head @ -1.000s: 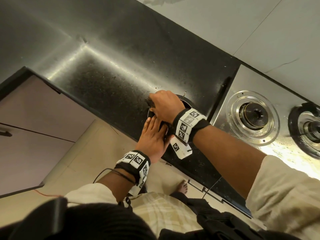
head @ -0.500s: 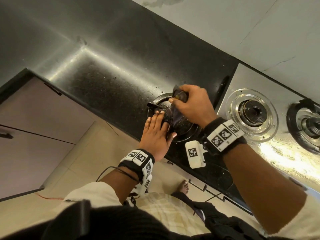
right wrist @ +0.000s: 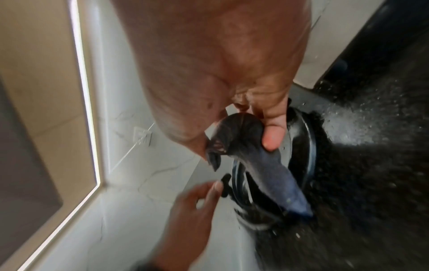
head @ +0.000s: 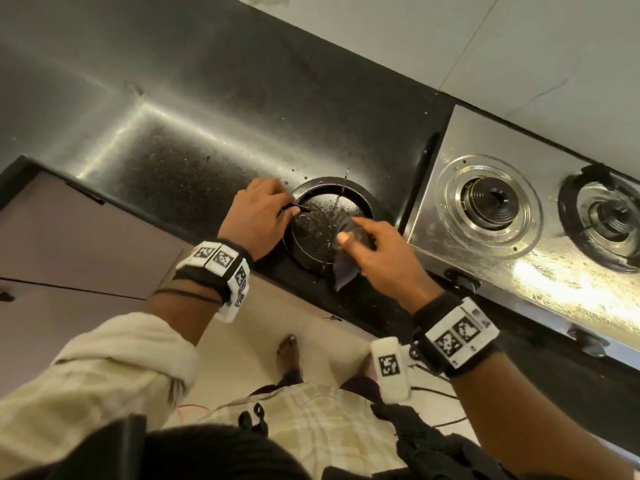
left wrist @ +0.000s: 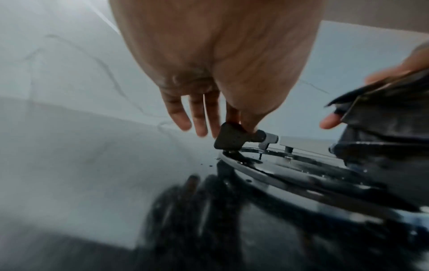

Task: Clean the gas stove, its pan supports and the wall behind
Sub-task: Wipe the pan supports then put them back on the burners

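Observation:
A round black pan support (head: 322,233) lies wet on the black counter (head: 207,140), left of the steel gas stove (head: 519,268). My left hand (head: 263,213) pinches the prong (left wrist: 232,137) on its left rim between thumb and forefinger, and the other fingers are straight. At the ring's near right side, my right hand (head: 377,258) grips a dark blue cloth (head: 344,271) that hangs down onto the ring (right wrist: 308,146). In the right wrist view the cloth (right wrist: 267,176) is bunched under the thumb. The white tiled wall (head: 485,46) runs behind.
The stove's left burner (head: 488,202) is bare, without a support. The burner to its right (head: 609,220) carries a black pan support. Stove knobs (head: 460,278) stick out at the front. The counter's front edge is close to my wrists, with cabinet fronts (head: 69,237) and the floor below.
My right hand swept the cloth from the ring's far rim to its near right side. My left hand left the near rim, moved to the left prong and pinched it.

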`<state>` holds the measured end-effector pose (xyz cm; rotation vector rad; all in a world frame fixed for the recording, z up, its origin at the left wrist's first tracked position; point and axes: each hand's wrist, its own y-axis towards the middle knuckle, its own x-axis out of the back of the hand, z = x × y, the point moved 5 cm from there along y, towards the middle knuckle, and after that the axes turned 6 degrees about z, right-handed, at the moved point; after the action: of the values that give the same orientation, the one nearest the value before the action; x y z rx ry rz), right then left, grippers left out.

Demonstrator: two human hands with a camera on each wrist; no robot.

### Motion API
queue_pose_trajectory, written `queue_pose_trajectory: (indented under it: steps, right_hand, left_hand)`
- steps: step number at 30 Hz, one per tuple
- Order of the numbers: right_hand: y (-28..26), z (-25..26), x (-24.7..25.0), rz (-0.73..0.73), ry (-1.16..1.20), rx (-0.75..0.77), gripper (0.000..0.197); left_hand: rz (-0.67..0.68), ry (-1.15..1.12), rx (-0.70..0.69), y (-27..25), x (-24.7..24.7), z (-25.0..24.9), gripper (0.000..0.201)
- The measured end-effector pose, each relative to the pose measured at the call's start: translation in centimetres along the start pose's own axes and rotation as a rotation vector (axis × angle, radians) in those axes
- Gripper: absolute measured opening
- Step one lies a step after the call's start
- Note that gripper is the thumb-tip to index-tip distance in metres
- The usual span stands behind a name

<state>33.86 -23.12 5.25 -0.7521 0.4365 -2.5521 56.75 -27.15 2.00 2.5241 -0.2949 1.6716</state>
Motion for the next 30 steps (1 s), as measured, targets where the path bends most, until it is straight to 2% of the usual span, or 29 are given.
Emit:
queue_pose_trajectory:
  steps: [2, 3, 7, 11, 14, 18, 23, 27, 30]
  right_hand:
    - [-0.3, -0.1, -1.7, -0.049, -0.204, 0.063, 0.046]
    - [-0.2, -0.1, -2.6, -0.088, -0.285, 0.093, 0.051]
    - [0.2, -0.1, -5.0, -0.248, -0.546, 0.187, 0.037]
    - [1.8, -0.3, -4.9, -0.300, -0.714, 0.141, 0.021]
    - [2.9, -0.3, -3.8, -0.282, -0.716, 0.157, 0.020]
    - [3.0, -0.5, -2.8, -0.294, -0.702, 0.254, 0.019]
    - [1.9, -0.6, -1.7, -0.397, -0.644, 0.327, 0.040]
    - [1.6, -0.7, -1.1, -0.383, -0.607, 0.411, 0.035]
    - [2.0, -0.7, 0.1, -0.364, -0.588, 0.393, 0.038]
  left_hand:
    - [0.036, 0.014, -0.045, 0.8, -0.1, -0.3, 0.031]
    - [0.041, 0.013, -0.052, 0.9, -0.2, -0.6, 0.030]
    - [0.016, 0.017, -0.062, 0.3, -0.3, -0.7, 0.026]
    - [0.007, 0.026, -0.064, -1.2, -0.6, -0.5, 0.025]
    - [0.001, 0.020, -0.040, -2.4, -0.7, -0.6, 0.030]
    - [0.016, 0.028, 0.012, -3.2, -0.9, -1.2, 0.038]
    - [0.019, 0.043, 0.046, -3.5, -0.8, -1.9, 0.036]
    - [0.024, 0.035, 0.017, -4.2, -1.0, -2.6, 0.033]
    - [0.010, 0.030, 0.010, -4.3, -1.4, -2.9, 0.031]
